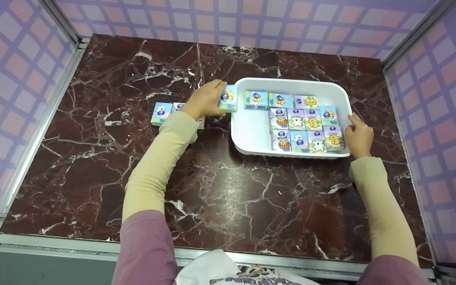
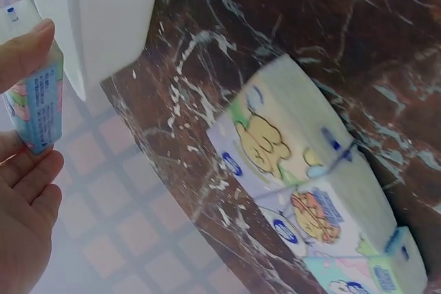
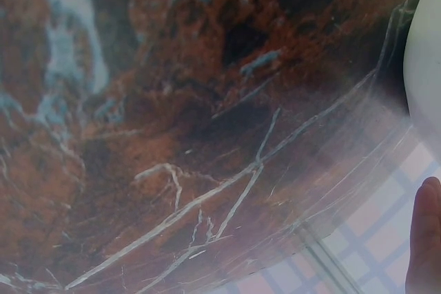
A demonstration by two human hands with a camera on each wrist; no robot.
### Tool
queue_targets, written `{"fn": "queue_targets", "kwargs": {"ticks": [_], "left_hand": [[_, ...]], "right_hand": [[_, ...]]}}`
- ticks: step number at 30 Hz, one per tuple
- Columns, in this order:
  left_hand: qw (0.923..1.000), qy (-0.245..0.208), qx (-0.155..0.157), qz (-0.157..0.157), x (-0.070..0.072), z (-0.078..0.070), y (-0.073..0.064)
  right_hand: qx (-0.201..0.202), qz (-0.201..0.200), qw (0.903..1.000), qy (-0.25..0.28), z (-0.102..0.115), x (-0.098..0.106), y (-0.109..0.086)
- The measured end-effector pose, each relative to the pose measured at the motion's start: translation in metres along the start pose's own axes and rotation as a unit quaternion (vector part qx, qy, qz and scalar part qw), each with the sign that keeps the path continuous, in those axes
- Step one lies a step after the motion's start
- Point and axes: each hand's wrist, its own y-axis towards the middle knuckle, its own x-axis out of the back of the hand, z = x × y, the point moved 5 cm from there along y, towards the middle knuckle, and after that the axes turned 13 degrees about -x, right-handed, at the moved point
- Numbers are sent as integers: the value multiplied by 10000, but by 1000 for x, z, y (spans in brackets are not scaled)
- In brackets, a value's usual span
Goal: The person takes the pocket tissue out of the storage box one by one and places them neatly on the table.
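My left hand (image 1: 205, 101) pinches a small blue tissue pack (image 1: 228, 98) between thumb and fingers, at the left rim of a white plastic tub (image 1: 251, 132). In the left wrist view, the thumb is on one edge of the pack and fingertips are on the other. Inside the tub, several cartoon-printed tissue packs (image 1: 297, 119) lie in rows towards the right side. My right hand (image 1: 358, 136) grips the tub's right rim. Only a sliver of that hand shows in the right wrist view, below the tub's white wall (image 3: 426, 67).
Left of the tub, a short row of tissue packs (image 2: 265, 146) lies on the dark red marbled table (image 1: 220, 198), partly hidden by my left hand in the head view. Checked purple panels (image 1: 437, 107) in metal framing enclose the back and sides.
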Motion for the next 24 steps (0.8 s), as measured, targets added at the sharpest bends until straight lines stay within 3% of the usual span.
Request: {"fn": "queue_targets", "kwargs": {"ticks": [10,24], "left_hand": [[9963,-39,693,508,-14,31,-17],[9937,310,604,892,-48,30,-16]], "right_hand": [[-60,23,10000,27,-1,0,1],[-40,-41,10000,47,0,-1,0]]}}
